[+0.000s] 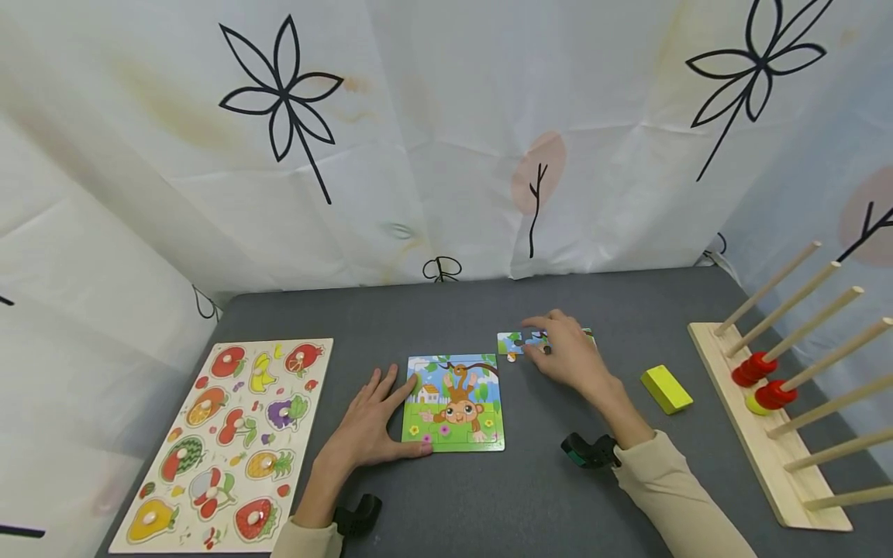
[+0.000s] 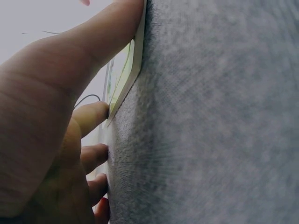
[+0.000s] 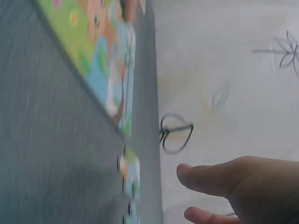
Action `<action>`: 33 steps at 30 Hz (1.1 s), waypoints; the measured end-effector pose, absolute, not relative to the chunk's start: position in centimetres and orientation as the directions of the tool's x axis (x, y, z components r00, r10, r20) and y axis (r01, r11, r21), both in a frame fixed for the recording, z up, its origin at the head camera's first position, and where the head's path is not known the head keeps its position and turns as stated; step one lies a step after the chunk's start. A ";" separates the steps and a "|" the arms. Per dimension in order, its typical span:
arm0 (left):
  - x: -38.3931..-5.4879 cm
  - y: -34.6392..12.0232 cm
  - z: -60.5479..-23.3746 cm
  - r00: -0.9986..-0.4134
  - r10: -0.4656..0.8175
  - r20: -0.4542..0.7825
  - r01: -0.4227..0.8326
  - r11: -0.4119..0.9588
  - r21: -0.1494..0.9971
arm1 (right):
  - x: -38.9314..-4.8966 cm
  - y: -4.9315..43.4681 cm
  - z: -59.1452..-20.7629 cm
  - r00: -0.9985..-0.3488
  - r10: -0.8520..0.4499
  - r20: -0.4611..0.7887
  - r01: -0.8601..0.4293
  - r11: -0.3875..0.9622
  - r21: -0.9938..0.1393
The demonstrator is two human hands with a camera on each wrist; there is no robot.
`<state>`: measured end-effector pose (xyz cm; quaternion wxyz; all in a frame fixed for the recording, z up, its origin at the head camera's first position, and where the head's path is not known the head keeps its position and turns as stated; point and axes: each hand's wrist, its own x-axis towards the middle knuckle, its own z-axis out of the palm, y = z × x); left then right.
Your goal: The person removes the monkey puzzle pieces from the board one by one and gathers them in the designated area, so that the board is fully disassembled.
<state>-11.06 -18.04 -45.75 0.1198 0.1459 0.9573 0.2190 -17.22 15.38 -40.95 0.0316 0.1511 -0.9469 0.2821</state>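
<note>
A square jigsaw puzzle [image 1: 456,415] with a monkey picture lies flat on the grey table. My left hand [image 1: 373,422] spreads around its left side, the thumb along the lower edge and the index finger near the upper left corner. In the left wrist view the thumb [image 2: 105,35] lies against the board's edge. Over a short row of loose jigsaw pieces [image 1: 508,342] behind the puzzle's upper right corner is my right hand [image 1: 568,350], which hides part of the row. The right wrist view shows its thumb and a finger [image 3: 205,215] apart, with nothing between them.
A fruit peg puzzle board [image 1: 240,422] lies at the left. To the right are a yellow block [image 1: 667,389] and a wooden rack [image 1: 802,484] with upright pegs, red rings [image 1: 753,370] on some of them. White patterned cloth [image 1: 446,155] hangs behind the table.
</note>
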 end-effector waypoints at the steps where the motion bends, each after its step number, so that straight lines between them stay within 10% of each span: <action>1: -11.1 -18.1 -45.8 -0.929 0.333 -0.164 0.228 0.861 0.455 | -17.1 15.0 -41.0 -0.949 -0.277 0.151 -0.314 0.784 -0.535; 33: -11.1 -18.2 -46.2 -0.930 0.343 -0.129 0.254 0.857 0.448 | -14.1 3.9 -42.6 -0.854 -0.520 0.020 -0.410 0.650 -0.639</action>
